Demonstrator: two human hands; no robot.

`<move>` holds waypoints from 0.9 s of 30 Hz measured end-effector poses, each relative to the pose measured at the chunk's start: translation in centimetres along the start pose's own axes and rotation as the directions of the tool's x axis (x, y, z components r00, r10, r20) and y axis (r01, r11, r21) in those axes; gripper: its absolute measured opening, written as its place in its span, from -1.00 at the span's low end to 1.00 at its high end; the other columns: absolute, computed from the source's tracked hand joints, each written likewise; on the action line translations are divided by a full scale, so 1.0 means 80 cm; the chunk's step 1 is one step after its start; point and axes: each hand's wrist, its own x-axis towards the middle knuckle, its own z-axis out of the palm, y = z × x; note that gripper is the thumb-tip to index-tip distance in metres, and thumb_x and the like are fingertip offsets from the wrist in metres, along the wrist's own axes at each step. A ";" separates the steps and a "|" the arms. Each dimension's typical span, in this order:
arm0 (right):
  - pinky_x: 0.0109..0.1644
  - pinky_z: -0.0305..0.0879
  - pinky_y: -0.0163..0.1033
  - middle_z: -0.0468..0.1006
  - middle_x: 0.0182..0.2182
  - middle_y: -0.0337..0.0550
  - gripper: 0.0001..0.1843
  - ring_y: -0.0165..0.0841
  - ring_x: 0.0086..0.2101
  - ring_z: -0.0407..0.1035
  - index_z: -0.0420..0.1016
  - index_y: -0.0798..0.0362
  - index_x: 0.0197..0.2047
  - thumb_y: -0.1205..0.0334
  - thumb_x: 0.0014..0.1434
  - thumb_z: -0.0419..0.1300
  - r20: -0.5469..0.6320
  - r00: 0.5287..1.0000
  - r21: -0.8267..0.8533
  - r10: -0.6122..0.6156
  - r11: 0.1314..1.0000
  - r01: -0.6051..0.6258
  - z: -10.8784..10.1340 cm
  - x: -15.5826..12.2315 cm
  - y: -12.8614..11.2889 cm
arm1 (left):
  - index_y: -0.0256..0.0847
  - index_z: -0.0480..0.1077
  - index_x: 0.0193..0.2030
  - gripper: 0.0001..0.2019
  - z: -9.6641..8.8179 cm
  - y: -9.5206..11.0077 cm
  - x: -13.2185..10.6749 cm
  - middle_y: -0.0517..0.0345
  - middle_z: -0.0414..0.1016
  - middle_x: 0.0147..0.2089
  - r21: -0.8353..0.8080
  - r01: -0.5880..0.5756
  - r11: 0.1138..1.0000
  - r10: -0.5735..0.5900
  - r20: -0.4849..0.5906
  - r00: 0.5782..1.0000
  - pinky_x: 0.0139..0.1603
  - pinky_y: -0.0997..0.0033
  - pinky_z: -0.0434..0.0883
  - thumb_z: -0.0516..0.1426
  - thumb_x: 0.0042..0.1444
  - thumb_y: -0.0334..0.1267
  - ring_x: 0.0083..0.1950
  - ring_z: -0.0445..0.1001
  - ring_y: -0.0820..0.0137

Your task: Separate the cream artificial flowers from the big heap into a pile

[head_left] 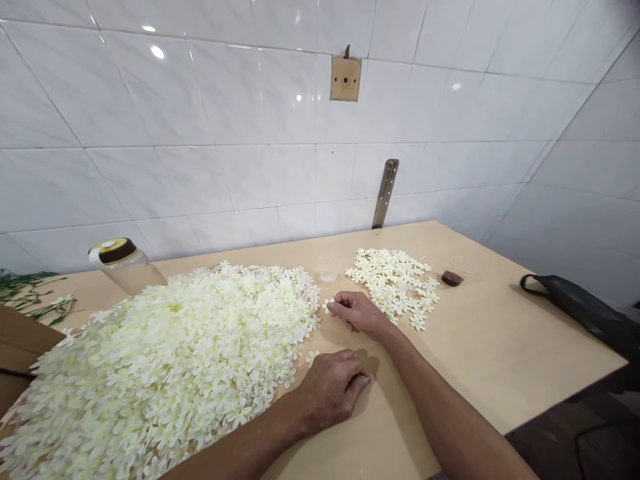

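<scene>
A big heap of white artificial flowers [200, 347] with pale yellow centres covers the left of the table. To the right of it lies a smaller, flatter spread of the same flowers [393, 280]. My right hand [357, 311] is between the two groups, thumb and fingers pinching a single white flower [327, 306]. Nearer to me, my left hand [334, 388] rests closed beside the heap's right edge, fingers curled under; whatever it may hold is hidden. One loose flower [312, 357] lies just behind that hand.
A small clear cup [329, 273] stands beyond my right hand. Farther right is a clear dish with dark liquid [452, 279]. A lidded bottle [127, 267] leans behind the heap, near green stems [35, 293] and a cardboard box [25, 347]. A black bag [580, 307] lies at the right edge.
</scene>
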 end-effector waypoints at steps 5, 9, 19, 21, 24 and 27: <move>-0.65 0.02 -0.41 0.25 -0.70 -0.40 -0.59 -0.53 -0.70 0.16 0.44 0.08 -0.43 -0.13 0.17 0.26 0.015 1.000 -0.022 0.004 1.000 -0.003 -0.001 0.000 -0.002 | -0.20 0.49 -0.24 -0.81 -0.003 0.001 0.000 0.10 0.53 -0.26 -0.001 -0.008 1.000 0.008 0.011 1.000 -0.20 0.47 0.38 0.04 0.26 -0.33 -0.27 0.49 0.39; -0.64 0.04 -0.41 0.26 -0.69 -0.39 -0.58 -0.52 -0.70 0.16 0.44 0.07 -0.42 -0.15 0.17 0.25 0.009 1.000 -0.032 0.010 0.999 -0.010 -0.002 -0.001 -0.003 | -0.20 0.49 -0.24 -0.80 -0.003 0.001 -0.001 0.11 0.52 -0.27 0.014 -0.019 1.000 0.019 0.015 1.000 -0.21 0.47 0.37 0.02 0.28 -0.33 -0.28 0.48 0.39; -0.64 0.04 -0.41 0.25 -0.69 -0.39 -0.56 -0.52 -0.69 0.14 0.43 0.06 -0.43 -0.18 0.12 0.27 -0.033 0.999 -0.010 -0.004 1.000 0.004 0.004 -0.003 -0.003 | -0.18 0.49 -0.20 -0.79 -0.002 -0.001 -0.002 0.08 0.51 -0.25 0.082 -0.006 0.997 0.001 0.057 0.998 -0.15 0.39 0.36 0.02 0.30 -0.30 -0.22 0.48 0.33; -0.63 0.04 -0.40 0.25 -0.70 -0.40 -0.58 -0.52 -0.69 0.14 0.41 0.05 -0.41 -0.16 0.11 0.29 -0.053 0.998 0.009 -0.015 1.000 0.016 0.006 -0.003 -0.004 | -0.18 0.49 -0.21 -0.79 -0.002 -0.001 -0.002 0.08 0.51 -0.26 0.096 -0.007 0.995 0.002 0.060 0.998 -0.16 0.39 0.35 0.01 0.30 -0.30 -0.22 0.48 0.33; -0.64 0.04 -0.40 0.26 -0.70 -0.41 -0.60 -0.51 -0.70 0.14 0.38 0.04 -0.38 -0.14 0.11 0.30 -0.083 0.996 0.039 -0.021 0.999 0.024 0.007 -0.003 -0.004 | -0.19 0.48 -0.22 -0.79 -0.002 0.000 -0.002 0.09 0.50 -0.26 0.113 -0.013 0.993 0.006 0.061 0.998 -0.18 0.40 0.35 0.01 0.30 -0.30 -0.24 0.47 0.34; -0.65 0.03 -0.40 0.29 -0.70 -0.41 -0.60 -0.51 -0.71 0.15 0.37 0.04 -0.37 -0.13 0.10 0.30 -0.097 0.995 0.065 -0.017 0.998 0.024 0.007 -0.001 -0.001 | -0.20 0.47 -0.24 -0.79 -0.002 0.001 -0.001 0.09 0.50 -0.26 0.117 -0.013 0.993 0.006 0.061 0.998 -0.18 0.39 0.35 0.01 0.30 -0.29 -0.24 0.47 0.34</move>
